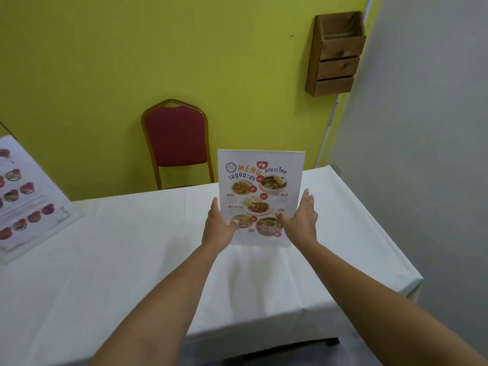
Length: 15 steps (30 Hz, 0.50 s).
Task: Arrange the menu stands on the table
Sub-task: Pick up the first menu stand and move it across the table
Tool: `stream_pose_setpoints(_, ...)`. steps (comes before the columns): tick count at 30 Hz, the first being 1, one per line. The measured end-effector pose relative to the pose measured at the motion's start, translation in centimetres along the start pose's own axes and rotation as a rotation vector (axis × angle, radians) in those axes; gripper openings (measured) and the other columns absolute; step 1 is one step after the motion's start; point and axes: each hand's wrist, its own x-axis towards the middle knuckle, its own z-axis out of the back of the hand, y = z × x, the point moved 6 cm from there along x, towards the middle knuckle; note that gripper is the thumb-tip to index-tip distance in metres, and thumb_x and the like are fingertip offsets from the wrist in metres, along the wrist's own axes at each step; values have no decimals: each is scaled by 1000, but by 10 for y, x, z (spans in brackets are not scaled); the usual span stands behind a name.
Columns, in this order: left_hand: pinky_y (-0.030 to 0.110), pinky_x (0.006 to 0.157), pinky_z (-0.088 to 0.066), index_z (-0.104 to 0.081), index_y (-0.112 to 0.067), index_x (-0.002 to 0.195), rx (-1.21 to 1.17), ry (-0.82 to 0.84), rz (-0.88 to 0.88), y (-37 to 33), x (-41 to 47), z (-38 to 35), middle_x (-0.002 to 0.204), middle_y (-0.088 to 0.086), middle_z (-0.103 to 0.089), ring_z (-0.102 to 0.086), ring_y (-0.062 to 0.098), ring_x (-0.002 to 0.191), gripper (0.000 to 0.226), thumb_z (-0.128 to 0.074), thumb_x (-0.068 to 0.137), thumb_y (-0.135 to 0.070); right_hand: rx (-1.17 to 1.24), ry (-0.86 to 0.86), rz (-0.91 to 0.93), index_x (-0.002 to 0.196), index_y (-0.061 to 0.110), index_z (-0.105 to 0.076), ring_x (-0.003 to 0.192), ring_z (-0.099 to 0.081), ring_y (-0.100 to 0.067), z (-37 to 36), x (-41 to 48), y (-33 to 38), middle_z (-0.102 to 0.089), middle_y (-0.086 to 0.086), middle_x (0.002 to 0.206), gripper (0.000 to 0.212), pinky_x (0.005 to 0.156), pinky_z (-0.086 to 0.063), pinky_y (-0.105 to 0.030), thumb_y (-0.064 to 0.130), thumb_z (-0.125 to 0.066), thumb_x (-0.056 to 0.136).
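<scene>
At frame centre, a left hand (pixel 219 228) and right hand (pixel 301 220) clasp the edges of an upright menu stand (pixel 260 188), apparently steadying it on the white tabletop (pixel 132 247).

A white menu stand (pixel 260 191) printed with food photos stands upright on the table; a second menu stand (pixel 29 202) leans at far left.
</scene>
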Motion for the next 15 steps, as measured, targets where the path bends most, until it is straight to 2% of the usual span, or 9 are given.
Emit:
stream_pose_setpoints(2,41,88,-53,-23,-28,145,-64,10,-47,-3,8,-7,134,0,-51,-52,24,125,85,-74,79,-15,2,27,8,154,25,-10,141,-32,-33,-5,6,-8,-29,-5,156,98,107,-40,-54,32,-72,78)
stream_pose_setpoints(3,38,84,-55,-25,-29,141,-91,16,-65,-4,10,-9,127,-4,-53,-55,20,120,85,-77,76,-12,31,47,15,150,29,-16,132,-45,-28,-8,9,-11,-42,0,146,95,92,-52,-48,31,-73,75)
stream_pose_setpoints(4,36,81,-56,-25,-30,139,-113,22,-73,-4,13,-12,123,-7,-53,-56,16,115,88,-79,73,-10,57,68,26,146,31,-19,120,-55,-21,-11,11,-13,-51,6,135,91,74,-57,-37,27,-74,74)
stream_pose_setpoints(5,34,79,-56,-22,-31,140,-124,27,-75,-5,15,-14,123,-8,-53,-56,14,113,93,-80,71,-7,69,85,38,145,32,-19,109,-59,-16,-14,13,-15,-54,12,127,88,61,-53,-27,23,-74,76)
stream_pose_setpoints(6,34,78,-56,-18,-32,141,-126,28,-73,-6,16,-16,125,-6,-52,-55,14,113,97,-80,71,-4,63,99,40,145,32,-17,101,-59,-14,-15,15,-16,-55,15,121,87,55,-48,-23,20,-72,80)
stream_pose_setpoints(9,37,77,-56,-14,-34,141,-50,23,-63,-6,24,-18,132,-2,-53,-57,21,116,94,-75,77,-3,22,100,-3,147,33,-15,88,-61,-19,-18,21,-20,-57,13,109,80,59,-52,-32,23,-66,85)
stream_pose_setpoints(12,40,78,-58,-20,-27,135,27,32,-52,-7,41,-16,130,1,-55,-61,26,111,79,-74,80,-9,-45,84,-27,144,30,-24,94,-67,-26,-15,32,-19,-67,1,114,65,74,-58,-43,25,-59,89)
stream_pose_setpoints(15,44,80,-57,-21,-24,131,100,50,-70,-16,58,-14,129,5,-57,-62,29,108,74,-74,81,-13,-61,60,-19,143,28,-29,98,-68,-27,-10,44,-17,-69,-2,117,60,77,-58,-43,22,-57,90)
